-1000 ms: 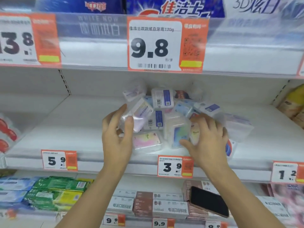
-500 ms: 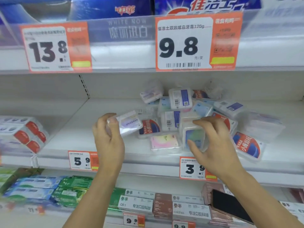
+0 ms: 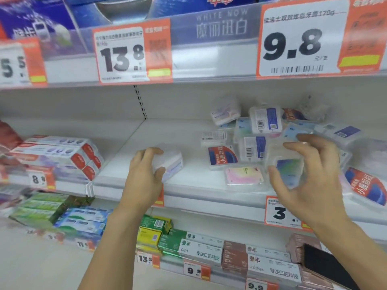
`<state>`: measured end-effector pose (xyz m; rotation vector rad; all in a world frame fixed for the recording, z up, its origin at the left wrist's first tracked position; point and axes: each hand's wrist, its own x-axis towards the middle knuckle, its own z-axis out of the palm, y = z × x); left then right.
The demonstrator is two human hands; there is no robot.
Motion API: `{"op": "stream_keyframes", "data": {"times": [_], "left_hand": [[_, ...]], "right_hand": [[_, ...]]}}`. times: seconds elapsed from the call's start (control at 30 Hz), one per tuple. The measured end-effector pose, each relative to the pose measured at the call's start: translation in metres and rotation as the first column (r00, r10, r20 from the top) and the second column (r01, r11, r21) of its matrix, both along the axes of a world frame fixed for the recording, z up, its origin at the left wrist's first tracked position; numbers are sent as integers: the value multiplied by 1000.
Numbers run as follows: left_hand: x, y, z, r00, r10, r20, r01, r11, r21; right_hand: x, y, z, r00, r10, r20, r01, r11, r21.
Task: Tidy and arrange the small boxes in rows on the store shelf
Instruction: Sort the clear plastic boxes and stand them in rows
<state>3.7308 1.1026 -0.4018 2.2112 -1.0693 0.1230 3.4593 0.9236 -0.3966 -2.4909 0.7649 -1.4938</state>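
Observation:
Several small clear plastic boxes lie in a loose heap [image 3: 263,141] on the white middle shelf [image 3: 184,185], right of centre. My left hand [image 3: 144,174] grips one clear box [image 3: 170,164] and holds it low over the bare part of the shelf, left of the heap. My right hand [image 3: 307,178] is closed around another clear box with a blue-green card inside [image 3: 287,168] at the front of the heap. A pink box [image 3: 244,174] lies flat between my hands. A red-and-blue labelled box [image 3: 222,158] leans behind it.
Stacked toothpaste cartons [image 3: 58,155] fill the shelf's left end. Price tags [image 3: 301,38] hang from the shelf above. The lower shelf holds green, yellow and brown cartons [image 3: 201,248]. A black phone [image 3: 328,266] rests on cartons at the lower right.
My left hand has carried its clear box leftward and down, away from the heap toward the bare shelf. My right hand has kept its hold on the box at the heap's front. The view has shifted left.

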Motion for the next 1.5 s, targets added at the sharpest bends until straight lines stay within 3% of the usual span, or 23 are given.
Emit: {"op": "stream_keyframes", "data": {"times": [0.07, 0.13, 0.2, 0.27, 0.3, 0.4, 0.63, 0.8, 0.9, 0.97, 1.03, 1.07, 1.17, 1.23, 1.3, 1.33, 1.4, 1.5], "left_hand": [[7, 3, 0, 999, -30, 23, 30, 999, 13], [12, 4, -1, 998, -49, 35, 47, 998, 33], [20, 11, -5, 1000, -29, -3, 29, 999, 42], [22, 14, -4, 1000, 4, -28, -3, 999, 41], [23, 15, -2, 999, 14, -33, -12, 999, 35], [27, 20, 5, 997, 30, -65, -31, 999, -14], [44, 23, -1, 991, 118, -67, -123, 990, -70], [49, 25, 1, 985, 164, 51, -163, 986, -27], [18, 15, 19, 990, 116, 77, -91, 956, -277], [-20, 0, 40, 965, -105, -239, -23, 878, -478], [-57, -22, 56, 735, -427, -527, 30, 797, -603], [-73, -34, 58, 657, -506, -559, 75, 781, -620], [-111, -69, 55, 657, -584, -477, 253, 767, -590], [-141, -95, 49, 616, -630, -473, 339, 754, -563], [-166, -111, 45, 625, -654, -427, 423, 743, -519], [-182, -122, 42, 660, -656, -366, 469, 741, -481], [-213, -142, 39, 766, -624, -152, 539, 754, -376], [-246, -174, 27, 780, -613, 126, 626, 767, -142]], "right_hand": [[23, 11, 10, 988, 147, -37, -150, 985, -91], [59, 16, 21, 922, 241, -303, -253, 967, -2], [106, 7, 29, 730, 238, -641, -154, 971, 185], [136, -12, 37, 530, 285, -799, -30, 948, 318], [143, -21, 39, 485, 315, -816, 7, 932, 363], [156, -32, 43, 462, 339, -819, 77, 905, 418], [158, -24, 37, 361, 234, -903, 141, 943, 301], [154, -16, 43, 468, 289, -835, 119, 916, 384], [139, -2, 56, 711, 296, -638, -20, 915, 402], [122, 15, 66, 859, 344, -379, -121, 856, 503], [102, 25, 69, 929, 321, -182, -174, 817, 550], [90, 27, 70, 944, 299, -138, -179, 817, 549], [38, 10, 69, 939, 287, -192, -148, 837, 527], [-23, -12, 69, 924, 320, -210, -143, 798, 585], [-72, -26, 72, 944, 323, -69, -197, 718, 667], [-96, -35, 74, 966, 257, 3, -192, 712, 676], [-135, -55, 74, 994, 31, 100, -86, 788, 610], [-187, -85, 67, 942, -282, 184, 140, 825, 548]]}}
